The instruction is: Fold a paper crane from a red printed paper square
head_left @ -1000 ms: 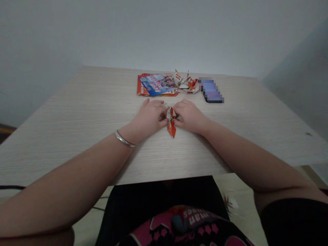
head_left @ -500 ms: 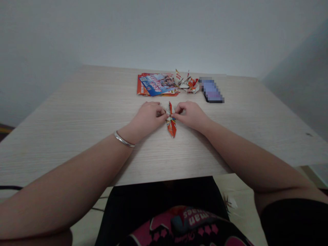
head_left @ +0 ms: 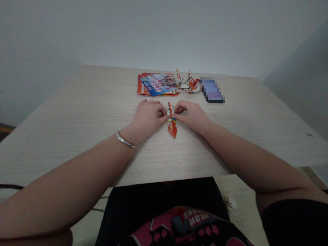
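A narrow piece of folded paper (head_left: 172, 128), printed in orange, white and a bit of blue, lies on the table with its pointed ends facing toward and away from me. My left hand (head_left: 150, 117), with a silver bangle at the wrist, pinches its left edge near the middle between thumb and curled fingers. From the other side my right hand (head_left: 191, 115) grips the right edge at about the same height. Both thumb tips rest on the paper close to its centre line. The curled fingers hide part of its edges.
Behind the hands lies a stack of printed leaflets (head_left: 156, 84), a blue one on top. Folded paper pieces (head_left: 188, 84) with upright points stand beside it. A phone (head_left: 212, 90), its screen blurred, lies to their right. The pale wooden table (head_left: 89, 109) meets a wall at the back.
The paper's upper half looks slightly narrower between the fingers, and the thumbs have shifted a little on it. Both hands keep their hold; the things behind have not moved.
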`<act>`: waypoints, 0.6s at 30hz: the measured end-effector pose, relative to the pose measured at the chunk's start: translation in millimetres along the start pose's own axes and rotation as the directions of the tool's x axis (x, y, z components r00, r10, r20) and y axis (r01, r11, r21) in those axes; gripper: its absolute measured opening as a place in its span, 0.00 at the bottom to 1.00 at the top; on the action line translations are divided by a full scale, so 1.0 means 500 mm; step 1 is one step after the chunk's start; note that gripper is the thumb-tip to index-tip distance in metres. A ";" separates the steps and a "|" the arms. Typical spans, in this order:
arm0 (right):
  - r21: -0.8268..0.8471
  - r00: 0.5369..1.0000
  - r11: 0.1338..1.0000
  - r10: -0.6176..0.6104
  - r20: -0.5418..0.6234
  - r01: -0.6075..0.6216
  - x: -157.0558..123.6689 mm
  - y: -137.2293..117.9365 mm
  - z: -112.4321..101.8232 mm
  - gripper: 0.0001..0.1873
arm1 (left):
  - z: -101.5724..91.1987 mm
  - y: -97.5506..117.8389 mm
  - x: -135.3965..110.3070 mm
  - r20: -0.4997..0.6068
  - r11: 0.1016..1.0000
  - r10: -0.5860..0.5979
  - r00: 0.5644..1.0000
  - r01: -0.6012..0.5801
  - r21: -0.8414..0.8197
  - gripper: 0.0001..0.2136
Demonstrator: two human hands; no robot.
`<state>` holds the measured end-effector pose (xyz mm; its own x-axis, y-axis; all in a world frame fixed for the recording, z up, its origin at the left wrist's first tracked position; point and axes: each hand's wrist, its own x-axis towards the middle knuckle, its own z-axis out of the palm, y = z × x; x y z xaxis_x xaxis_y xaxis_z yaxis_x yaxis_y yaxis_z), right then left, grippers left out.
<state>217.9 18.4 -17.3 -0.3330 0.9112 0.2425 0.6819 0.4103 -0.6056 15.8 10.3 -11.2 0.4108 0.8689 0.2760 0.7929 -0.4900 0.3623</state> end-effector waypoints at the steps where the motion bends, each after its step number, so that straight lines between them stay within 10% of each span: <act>1: -0.003 1.000 1.000 -0.019 0.004 0.019 -0.002 -0.003 0.000 0.04 | -0.001 0.002 -0.001 -0.001 1.000 -0.002 1.000 0.002 0.022 0.08; 18: -0.250 0.999 0.967 -0.043 0.033 0.050 -0.003 -0.005 -0.005 0.09 | -0.009 0.016 -0.011 0.059 0.998 0.018 0.998 -0.021 0.051 0.09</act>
<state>218.5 16.2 -14.4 -0.3836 0.8909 0.2434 0.8056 0.4516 -0.3834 18.0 1.4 -5.7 0.4508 0.8626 0.2296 0.8061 -0.5039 0.3102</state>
